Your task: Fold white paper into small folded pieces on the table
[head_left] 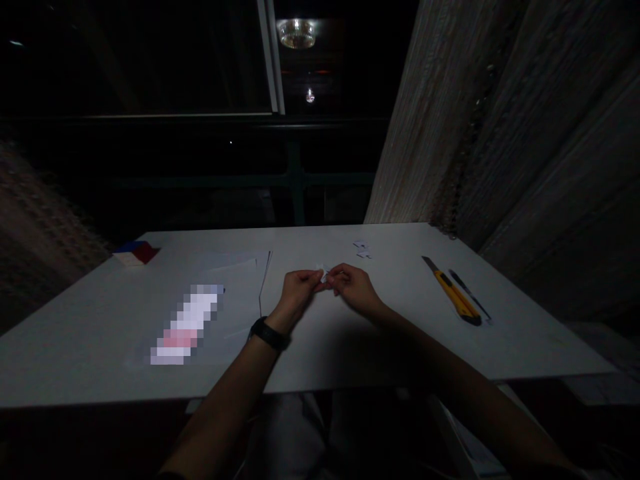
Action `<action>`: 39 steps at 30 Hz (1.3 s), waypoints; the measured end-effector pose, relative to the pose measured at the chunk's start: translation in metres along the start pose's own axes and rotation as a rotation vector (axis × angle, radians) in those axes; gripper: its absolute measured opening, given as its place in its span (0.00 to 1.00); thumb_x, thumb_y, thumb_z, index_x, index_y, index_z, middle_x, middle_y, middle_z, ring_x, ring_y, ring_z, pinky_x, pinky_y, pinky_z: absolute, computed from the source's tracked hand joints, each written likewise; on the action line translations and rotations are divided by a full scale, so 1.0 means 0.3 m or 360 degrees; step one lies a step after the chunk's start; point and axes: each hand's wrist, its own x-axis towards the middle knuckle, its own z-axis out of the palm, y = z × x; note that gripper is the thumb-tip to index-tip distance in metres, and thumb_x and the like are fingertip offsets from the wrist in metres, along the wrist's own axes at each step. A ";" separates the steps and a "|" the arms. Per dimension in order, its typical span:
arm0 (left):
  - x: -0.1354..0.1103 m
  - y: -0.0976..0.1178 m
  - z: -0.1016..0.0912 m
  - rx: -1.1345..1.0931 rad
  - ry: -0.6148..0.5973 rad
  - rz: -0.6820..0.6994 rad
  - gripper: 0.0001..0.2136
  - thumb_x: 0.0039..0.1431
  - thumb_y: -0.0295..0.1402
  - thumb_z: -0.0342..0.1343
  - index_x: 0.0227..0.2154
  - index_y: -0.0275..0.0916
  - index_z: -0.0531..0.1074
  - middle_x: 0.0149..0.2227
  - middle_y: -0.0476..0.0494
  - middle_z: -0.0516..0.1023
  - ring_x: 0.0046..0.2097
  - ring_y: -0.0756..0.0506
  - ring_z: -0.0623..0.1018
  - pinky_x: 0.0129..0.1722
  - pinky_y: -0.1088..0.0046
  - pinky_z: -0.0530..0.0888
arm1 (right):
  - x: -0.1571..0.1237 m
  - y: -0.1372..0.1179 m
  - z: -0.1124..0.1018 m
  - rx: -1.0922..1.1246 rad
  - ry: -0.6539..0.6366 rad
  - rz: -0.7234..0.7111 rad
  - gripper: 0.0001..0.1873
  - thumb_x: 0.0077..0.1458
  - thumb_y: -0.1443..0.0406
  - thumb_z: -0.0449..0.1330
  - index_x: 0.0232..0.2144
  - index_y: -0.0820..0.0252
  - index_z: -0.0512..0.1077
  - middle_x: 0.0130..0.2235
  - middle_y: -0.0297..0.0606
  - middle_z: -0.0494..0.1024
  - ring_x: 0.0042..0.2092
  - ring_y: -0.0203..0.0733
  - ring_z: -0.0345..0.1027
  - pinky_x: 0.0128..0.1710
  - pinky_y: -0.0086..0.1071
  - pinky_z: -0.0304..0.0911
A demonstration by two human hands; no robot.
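Over the middle of the white table (310,360), my two hands meet at a small piece of white paper (325,272). My left hand (300,287), with a dark watch (269,333) on its wrist, pinches the paper from the left. From the other side, my right hand (353,287) grips it between thumb and fingers. Most of the paper is hidden by my fingertips, and its exact shape is too small to make out. Just beyond my right hand lie two small white paper pieces with dark marks (364,255).
A yellow box cutter (457,297) with its blade out lies at the right, beside a thin dark pen-like tool (470,293). White sheets (240,307) and a blurred-out bright object (187,327) lie at the left. A blue, red and white block (135,253) stands at the far left.
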 end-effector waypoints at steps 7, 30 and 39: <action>-0.003 0.006 0.002 0.0044 0.0031 0.0010 0.13 0.33 0.34 0.66 0.21 0.29 0.75 0.21 0.46 0.75 0.26 0.50 0.74 0.31 0.73 0.71 | 0.001 0.000 0.003 0.0006 0.0017 0.0038 0.06 0.46 0.63 0.57 0.27 0.60 0.68 0.20 0.31 0.71 0.22 0.33 0.65 0.22 0.25 0.58; 0.001 -0.002 0.005 0.0048 0.0005 0.0051 0.12 0.33 0.34 0.66 0.21 0.30 0.76 0.23 0.45 0.76 0.28 0.47 0.76 0.37 0.68 0.73 | -0.001 -0.017 -0.001 0.0019 -0.0016 0.0069 0.07 0.46 0.63 0.57 0.28 0.62 0.71 0.23 0.35 0.75 0.22 0.34 0.66 0.23 0.27 0.60; -0.003 -0.003 0.001 0.0034 -0.0053 0.0061 0.13 0.33 0.35 0.66 0.23 0.30 0.76 0.24 0.44 0.77 0.30 0.46 0.76 0.39 0.67 0.72 | -0.001 -0.021 -0.002 0.0002 0.0007 0.0073 0.07 0.46 0.64 0.56 0.27 0.62 0.71 0.22 0.34 0.74 0.22 0.33 0.65 0.22 0.26 0.60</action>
